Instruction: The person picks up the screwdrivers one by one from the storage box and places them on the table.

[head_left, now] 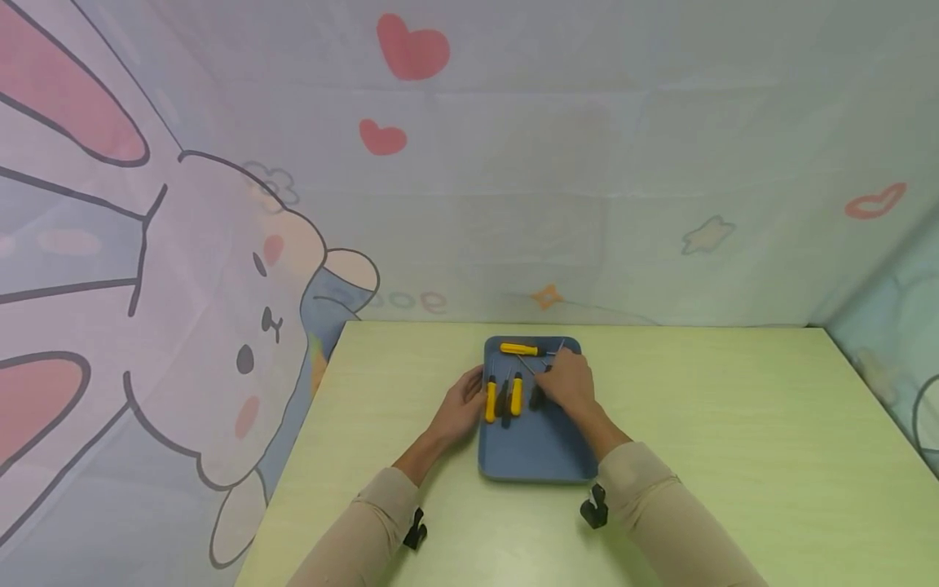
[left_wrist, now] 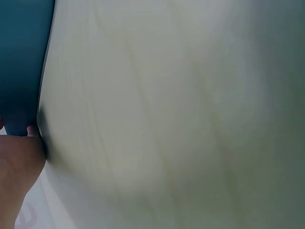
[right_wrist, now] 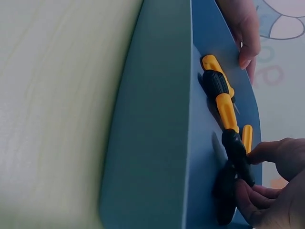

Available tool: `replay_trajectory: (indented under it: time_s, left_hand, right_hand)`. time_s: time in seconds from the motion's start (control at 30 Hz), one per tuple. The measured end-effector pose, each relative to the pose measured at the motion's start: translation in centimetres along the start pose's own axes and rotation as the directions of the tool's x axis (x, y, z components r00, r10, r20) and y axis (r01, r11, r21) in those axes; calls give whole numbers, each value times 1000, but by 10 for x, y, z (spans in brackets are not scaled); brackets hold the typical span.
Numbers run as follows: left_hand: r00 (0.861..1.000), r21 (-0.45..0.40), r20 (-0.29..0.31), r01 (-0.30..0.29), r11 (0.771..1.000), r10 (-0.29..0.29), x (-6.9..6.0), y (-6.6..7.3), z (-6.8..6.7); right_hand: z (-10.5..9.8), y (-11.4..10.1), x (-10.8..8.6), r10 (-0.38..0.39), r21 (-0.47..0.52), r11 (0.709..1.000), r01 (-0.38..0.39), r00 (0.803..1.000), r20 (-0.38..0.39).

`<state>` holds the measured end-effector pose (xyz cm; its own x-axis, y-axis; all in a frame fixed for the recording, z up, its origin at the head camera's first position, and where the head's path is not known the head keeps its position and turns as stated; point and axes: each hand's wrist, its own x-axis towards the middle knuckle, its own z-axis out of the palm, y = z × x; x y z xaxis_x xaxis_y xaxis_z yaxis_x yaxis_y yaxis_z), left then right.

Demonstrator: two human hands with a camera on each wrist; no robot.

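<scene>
Pinches black handle (right_wrist: 234,147) just right of lined-up screwdrivers (head_left: 517,398) with right hand (head_left: 570,381) (grips left side of tray (head_left: 535,452) with left hand (head_left: 462,404)).

Pale table (head_left: 734,408), printed backdrop (head_left: 557,187)
A large sideways rabbit (head_left: 198,334) fills the left; red hearts (head_left: 413,49) and an orange star (head_left: 547,297) dot the middle; soft light glosses the table.

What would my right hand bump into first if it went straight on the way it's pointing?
Probably the yellow-handled screwdriver lying across the far end of the tray, though how high your right hand sits is unclear, so it might pass over.
</scene>
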<state>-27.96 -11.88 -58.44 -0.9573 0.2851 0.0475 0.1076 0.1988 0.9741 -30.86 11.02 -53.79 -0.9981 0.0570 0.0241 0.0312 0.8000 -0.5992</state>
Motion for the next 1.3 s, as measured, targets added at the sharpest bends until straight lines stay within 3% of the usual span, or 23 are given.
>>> replay_trajectory:
  time_s: [0.37, 0.8, 1.3]
  left_hand:
    - [1000, -17, 4, -17, 1000, 17, 1, -4, 2]
    - [1000, -8, -8, -3, 1000, 3, 1, -3, 0]
    - [1000, -3, -7, -10, 1000, 10, 0, -1, 1]
  right_hand:
    - [-3, 4, -10, 32, 64, 998, -27, 997, -67]
    - [-23, 7, -17, -42, 160, 986, 38, 999, 19]
    - [-45, 21, -21, -108, 210, 972, 101, 994, 20]
